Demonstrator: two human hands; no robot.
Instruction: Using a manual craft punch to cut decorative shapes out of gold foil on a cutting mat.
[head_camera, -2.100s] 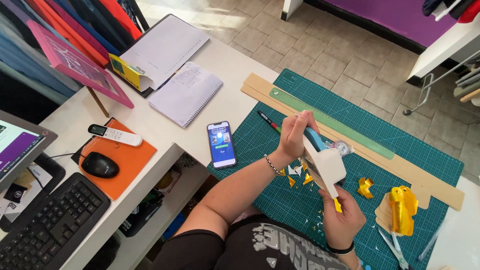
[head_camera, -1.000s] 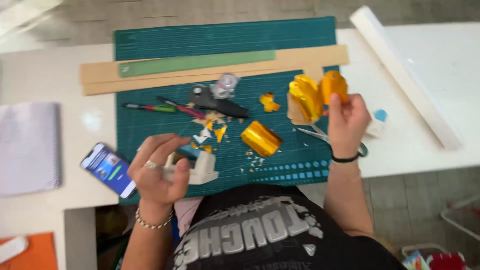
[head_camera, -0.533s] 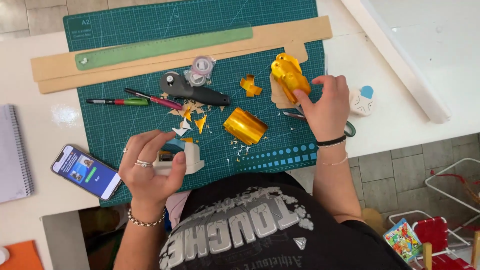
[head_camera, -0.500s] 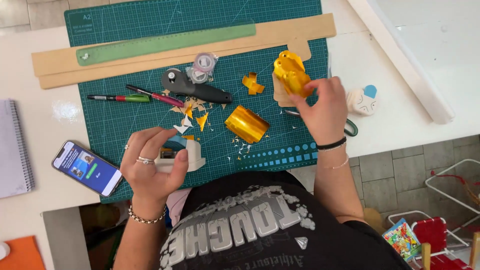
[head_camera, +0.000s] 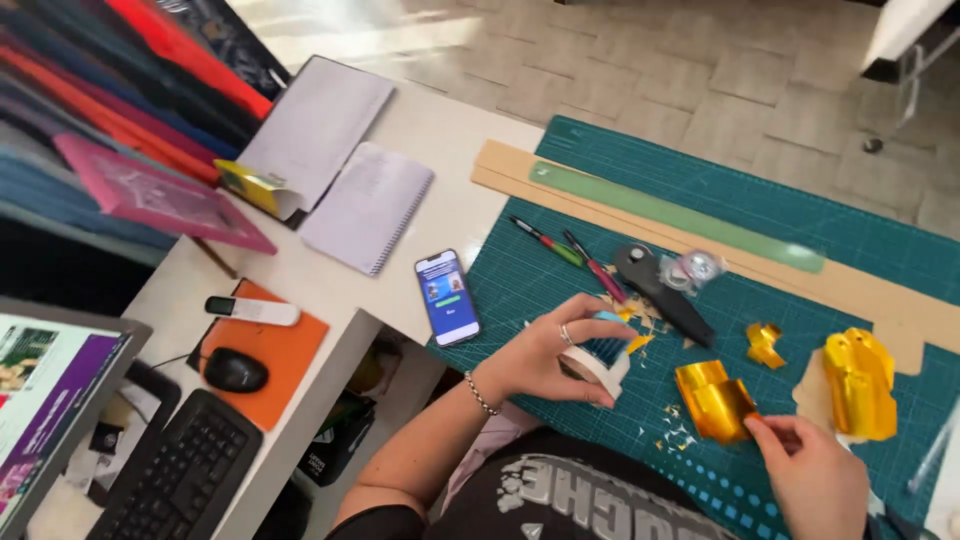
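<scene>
gripping white tape dispenser (head_camera: 597, 366) in left fingers (head_camera: 580, 335), gold foil (head_camera: 715, 400) touching right fingers (head_camera: 765, 428)

On the green cutting mat (head_camera: 800, 215) lie two pens (head_camera: 570, 255), one long green ruler (head_camera: 680, 215), one black cutter (head_camera: 662, 292) and three gold foil pieces (head_camera: 715, 400) — perhaps more — with one phone (head_camera: 447, 297) beside it.

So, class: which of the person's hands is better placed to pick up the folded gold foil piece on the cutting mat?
The right hand. Its fingertips already meet the gold foil piece at its corner, while the left hand is occupied gripping a white tape roll and sits farther away.
</scene>
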